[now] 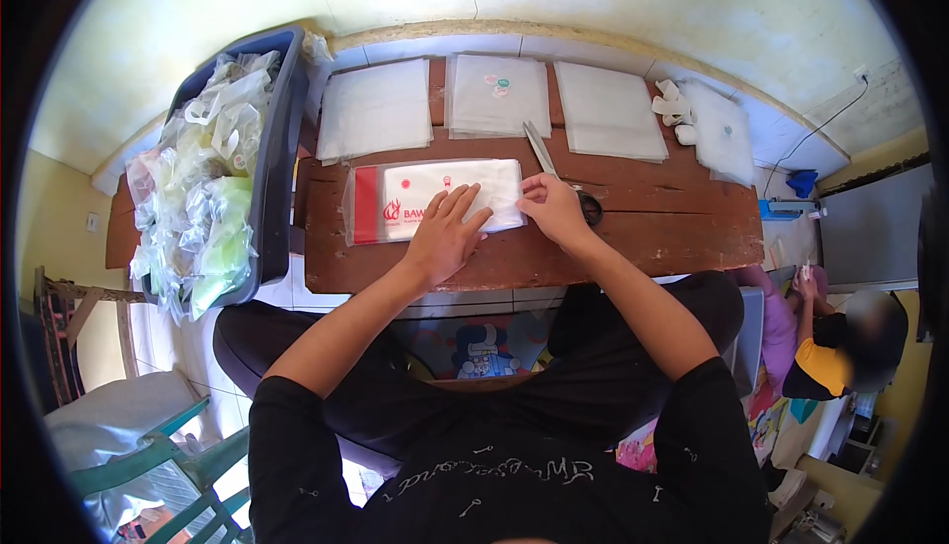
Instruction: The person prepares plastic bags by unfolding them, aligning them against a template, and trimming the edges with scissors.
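On the brown wooden table [682, 233] lies a white plastic packet [484, 176] with red print and a red band at its left end. My left hand [447, 238] rests flat on the packet's middle, fingers spread. At the packet's right edge my right hand [554, 210] has its thumb and fingertips pinched on the plastic. Scissors [542, 152] lie just beyond my right hand, blades pointing away, the black handle partly behind the wrist.
Stacks of clear plastic sheets [376, 109] line the table's back edge. White rolled pieces [672, 104] lie at the back right. A dark bin [282, 139] on the left overflows with plastic bags [213, 168]. Another person [825, 336] sits at the far right.
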Demonstrator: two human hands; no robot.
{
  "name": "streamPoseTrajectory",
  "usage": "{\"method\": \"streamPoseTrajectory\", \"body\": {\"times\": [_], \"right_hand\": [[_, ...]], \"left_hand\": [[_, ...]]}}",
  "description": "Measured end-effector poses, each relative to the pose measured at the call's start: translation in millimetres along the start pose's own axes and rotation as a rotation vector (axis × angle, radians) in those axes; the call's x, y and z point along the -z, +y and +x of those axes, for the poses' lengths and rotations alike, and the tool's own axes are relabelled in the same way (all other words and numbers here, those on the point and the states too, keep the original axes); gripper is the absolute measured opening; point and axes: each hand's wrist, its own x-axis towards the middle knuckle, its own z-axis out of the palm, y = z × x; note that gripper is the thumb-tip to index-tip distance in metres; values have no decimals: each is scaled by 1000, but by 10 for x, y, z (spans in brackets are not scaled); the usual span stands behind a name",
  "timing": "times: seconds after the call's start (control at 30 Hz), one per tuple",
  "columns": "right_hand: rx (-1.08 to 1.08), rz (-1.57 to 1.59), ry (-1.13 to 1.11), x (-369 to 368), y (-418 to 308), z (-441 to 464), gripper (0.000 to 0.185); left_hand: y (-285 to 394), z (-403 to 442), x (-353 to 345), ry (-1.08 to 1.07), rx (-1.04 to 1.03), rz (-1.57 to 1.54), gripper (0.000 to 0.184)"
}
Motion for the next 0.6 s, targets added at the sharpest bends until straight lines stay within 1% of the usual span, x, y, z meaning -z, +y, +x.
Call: {"method": "streamPoseTrajectory", "body": {"times": [0.17, 0.23, 0.27, 0.33, 0.4, 0.43, 0.47, 0.53, 0.6], "right_hand": [[24, -30, -13, -44, -71, -69, 27], [22, 80, -35, -55, -116, -93, 25], [22, 81, -36, -61, -135, -107, 25], [91, 140, -71, -76, -159, -130, 23], [98, 145, -64, -121, -166, -147, 23], [107, 151, -58, -141, -155, -143, 24], [107, 150, -59, -154, -139, -137, 24], [33, 254, -88, -176, -127, -140, 27], [15, 221, -83, -169, -136, -146, 30]], "left_hand": [[-24, -3, -53, 11, -18, 22, 36], [-12, -4, -31, 10, -12, 16, 37], [1, -4, -11, 26, -4, -19, 37], [27, 1, 9, 41, 3, -54, 37], [59, 9, 10, 70, 35, -165, 40], [64, 17, 17, 71, 35, -164, 40], [70, 23, 22, 77, 33, -190, 40], [65, 22, 27, 81, 32, -217, 40], [34, 19, 31, 70, -13, -139, 38]]}}
